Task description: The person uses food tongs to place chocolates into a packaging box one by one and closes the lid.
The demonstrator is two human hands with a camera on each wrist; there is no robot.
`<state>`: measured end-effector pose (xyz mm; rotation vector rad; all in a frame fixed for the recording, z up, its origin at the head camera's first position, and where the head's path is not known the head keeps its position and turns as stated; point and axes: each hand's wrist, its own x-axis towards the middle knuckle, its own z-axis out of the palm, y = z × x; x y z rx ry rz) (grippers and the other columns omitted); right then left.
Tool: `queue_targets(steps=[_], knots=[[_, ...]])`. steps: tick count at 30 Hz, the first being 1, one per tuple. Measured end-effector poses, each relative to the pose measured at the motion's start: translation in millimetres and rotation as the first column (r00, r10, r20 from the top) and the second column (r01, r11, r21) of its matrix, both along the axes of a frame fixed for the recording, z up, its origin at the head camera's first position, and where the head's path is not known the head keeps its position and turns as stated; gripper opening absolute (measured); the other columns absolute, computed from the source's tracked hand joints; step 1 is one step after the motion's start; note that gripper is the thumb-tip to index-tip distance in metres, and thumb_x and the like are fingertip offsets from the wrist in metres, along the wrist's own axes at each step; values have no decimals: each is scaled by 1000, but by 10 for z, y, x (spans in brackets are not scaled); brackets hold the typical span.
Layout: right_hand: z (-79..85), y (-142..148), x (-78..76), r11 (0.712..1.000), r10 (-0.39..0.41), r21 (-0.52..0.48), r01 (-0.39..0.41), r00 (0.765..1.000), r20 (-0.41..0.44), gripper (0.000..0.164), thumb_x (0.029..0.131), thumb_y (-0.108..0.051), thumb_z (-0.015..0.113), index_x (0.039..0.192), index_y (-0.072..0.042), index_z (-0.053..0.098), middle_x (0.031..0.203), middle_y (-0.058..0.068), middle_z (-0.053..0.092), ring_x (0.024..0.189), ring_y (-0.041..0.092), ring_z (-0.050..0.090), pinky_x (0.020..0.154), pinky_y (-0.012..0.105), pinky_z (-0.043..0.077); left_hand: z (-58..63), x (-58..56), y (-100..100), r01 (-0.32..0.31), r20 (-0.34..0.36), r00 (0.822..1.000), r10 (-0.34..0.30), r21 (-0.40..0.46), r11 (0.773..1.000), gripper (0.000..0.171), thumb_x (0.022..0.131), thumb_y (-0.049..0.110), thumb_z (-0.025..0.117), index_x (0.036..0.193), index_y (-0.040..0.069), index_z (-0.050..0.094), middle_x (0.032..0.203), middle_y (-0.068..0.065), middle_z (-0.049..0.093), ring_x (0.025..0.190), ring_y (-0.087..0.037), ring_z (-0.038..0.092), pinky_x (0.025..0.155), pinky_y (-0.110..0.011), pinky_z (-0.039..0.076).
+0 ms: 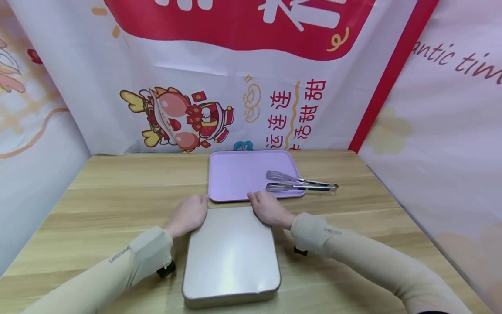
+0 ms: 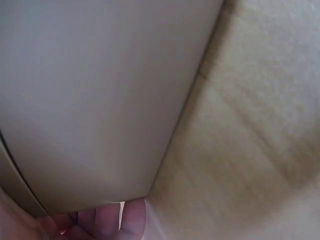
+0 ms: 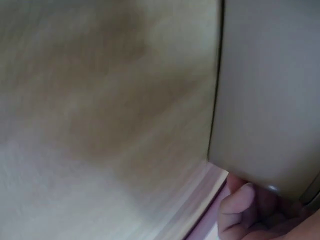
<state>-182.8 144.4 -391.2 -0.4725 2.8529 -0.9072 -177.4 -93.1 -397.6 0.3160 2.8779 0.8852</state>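
A flat, pale gold metal box [image 1: 233,253] with rounded corners lies lengthwise on the table before me. My left hand [image 1: 189,214] grips its far left corner, and my right hand [image 1: 270,210] holds the far right corner. In the left wrist view, fingers [image 2: 132,220] curl around the end of the box [image 2: 100,100]. The right wrist view likewise has curled fingers [image 3: 237,200] against the box's end wall. Just past the hands is a lilac tray [image 1: 237,174]. Slotted metal tongs [image 1: 302,185] rest across its right side, spread apart, their handles reaching over the rim.
The wooden table [image 1: 133,187] runs back to a printed cloth backdrop [image 1: 219,65]. Another printed sheet [image 1: 443,131] stands along the right edge. Bare wood flanks the box on both sides.
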Motion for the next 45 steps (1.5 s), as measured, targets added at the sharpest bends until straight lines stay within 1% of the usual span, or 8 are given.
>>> queue_targets(steps=[7, 18, 21, 23, 27, 31, 37, 45], knots=[[-11, -6, -4, 1000, -1, -13, 1, 1000, -9, 44, 105, -22, 35, 63, -11, 41, 56, 0, 36, 53, 15, 42, 55, 28, 40, -25, 52, 9, -11, 34, 999, 8, 80, 997, 54, 106, 36, 18, 68, 11, 47, 61, -5, 43, 54, -20, 42, 56, -33, 39], [-30, -7, -62, 1000, 19, 23, -19, 999, -33, 44, 105, -25, 36, 65, -13, 48, 57, -1, 41, 58, 16, 46, 61, 28, 41, -38, 21, 35, -17, 27, 1000, 15, 83, 996, 60, 105, 42, 15, 67, 10, 48, 59, -6, 44, 53, -21, 44, 58, -35, 41], [-24, -25, -52, 993, 98, 86, -86, 984, -150, 44, 105, -30, 36, 65, -16, 49, 58, -3, 44, 60, 13, 49, 63, 28, 41, -45, 10, 19, -4, -45, 999, 7, 54, 999, 61, 104, 48, 14, 68, 11, 48, 59, -5, 44, 56, -21, 47, 59, -34, 41], [-11, -37, -34, 979, 166, 156, -129, 954, -251, 41, 104, -32, 37, 68, -18, 51, 62, -6, 47, 64, 12, 52, 65, 29, 42, -42, 15, 13, 12, -117, 993, -8, 29, 1000, 60, 103, 50, 16, 68, 13, 48, 59, -4, 44, 57, -20, 48, 57, -35, 41], [20, -56, 20, 946, 276, 260, -195, 905, -324, 32, 104, -30, 36, 81, -20, 57, 78, -9, 54, 79, 11, 56, 74, 29, 45, -27, 80, 40, 89, -264, 959, -98, -47, 995, 51, 104, 44, 25, 71, 18, 53, 66, -1, 53, 67, -18, 57, 60, -36, 45], [46, -45, 62, 943, 271, 260, -207, 932, -242, 35, 105, -30, 33, 85, -19, 60, 81, -8, 57, 82, 11, 58, 75, 30, 45, 14, 181, 131, 191, -330, 922, -203, -68, 979, 38, 104, 32, 34, 83, 16, 62, 84, -1, 61, 86, -20, 62, 74, -38, 48], [34, -24, 16, 976, 179, 148, -163, 978, -104, 44, 106, -33, 30, 80, -17, 62, 78, -4, 59, 79, 11, 59, 75, 31, 45, -15, 125, 174, 206, -289, 936, -202, -14, 978, 35, 104, 25, 36, 81, 15, 60, 88, -4, 63, 92, -23, 61, 84, -39, 45], [13, -71, -59, 986, 147, 77, -145, 989, -30, 42, 106, -29, 29, 88, -12, 63, 86, -1, 61, 90, 15, 60, 81, 31, 44, -57, 88, 157, 209, -263, 940, -218, -63, 976, 40, 105, 26, 30, 92, 9, 63, 94, -8, 63, 97, -30, 59, 88, -42, 42]])
